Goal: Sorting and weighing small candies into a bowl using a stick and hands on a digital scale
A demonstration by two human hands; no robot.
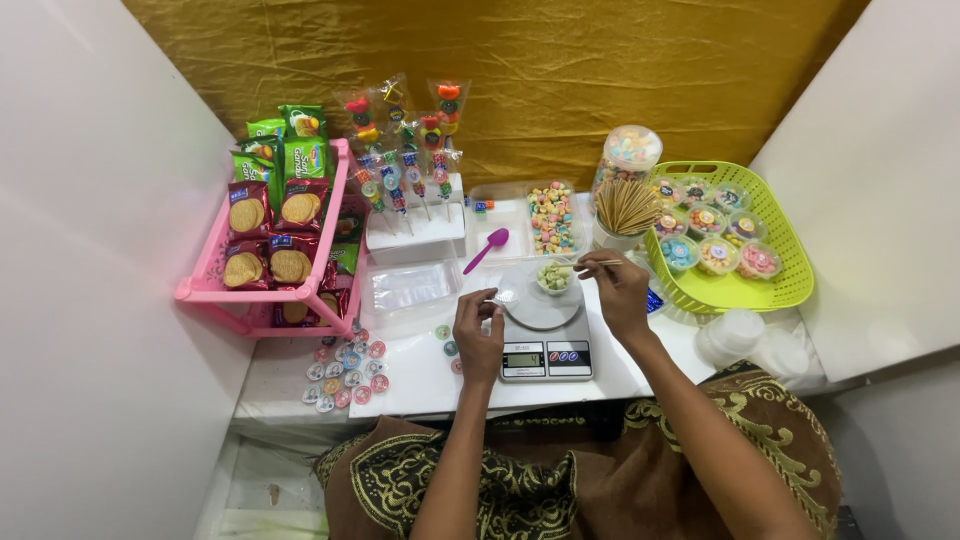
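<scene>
Nearest, the left hand (478, 335) rests at the kitchen scale (541, 335), fingertips pinched on something too small to tell. Just beyond, the right hand (617, 287) pinches a thin wooden skewer (592, 264) over the small cup (553, 277) of candies on the scale's pan. Farther right sits a green basket (775, 290).

Looks like a small home-run sweet-packing stall, boxed in by white panels with a mustard-gold cloth (560, 70) hung behind. Just ahead of both hands (478, 335), a digital kitchen scale (545, 345) on a low white table (420, 385); beyond the hands, a tray of pastel candies (552, 217), a cup of wooden skewers (626, 208) and wrapped candy skewers (405, 150) stood in a white block. Left of the left hand, a pink rack (270, 290) stacked with biscuit packets; right of the right hand (617, 290), a green basket (780, 285) of filled round tubs.
</scene>
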